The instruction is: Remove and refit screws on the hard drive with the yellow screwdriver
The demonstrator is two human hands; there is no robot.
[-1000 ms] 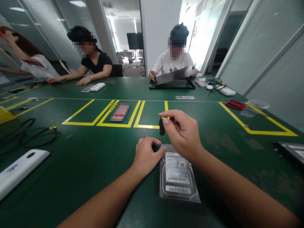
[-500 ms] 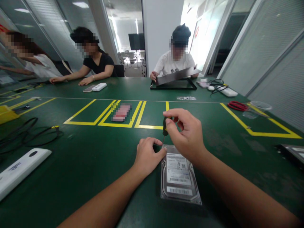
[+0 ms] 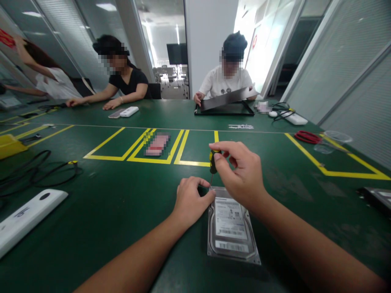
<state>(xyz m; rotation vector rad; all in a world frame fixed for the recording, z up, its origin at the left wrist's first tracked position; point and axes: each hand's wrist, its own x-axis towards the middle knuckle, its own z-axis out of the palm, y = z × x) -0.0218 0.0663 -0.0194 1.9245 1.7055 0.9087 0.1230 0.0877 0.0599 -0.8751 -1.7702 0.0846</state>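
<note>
A silver hard drive with a white label lies flat on the green table in front of me. My left hand is closed against its far left corner and grips it there. My right hand pinches the black and yellow handle of a small screwdriver. The screwdriver stands almost upright, its tip down at the drive's far left corner.
A white device lies at the near left, with black cables behind it. Another drive sits at the right edge. Yellow tape boxes mark the table. Three people sit across; one holds a dark panel. Red cable and a clear dish lie far right.
My right hand's fingers have shifted round the screwdriver handle, which shows more yellow now. The view has drifted slightly; the drive and my left hand stay put.
</note>
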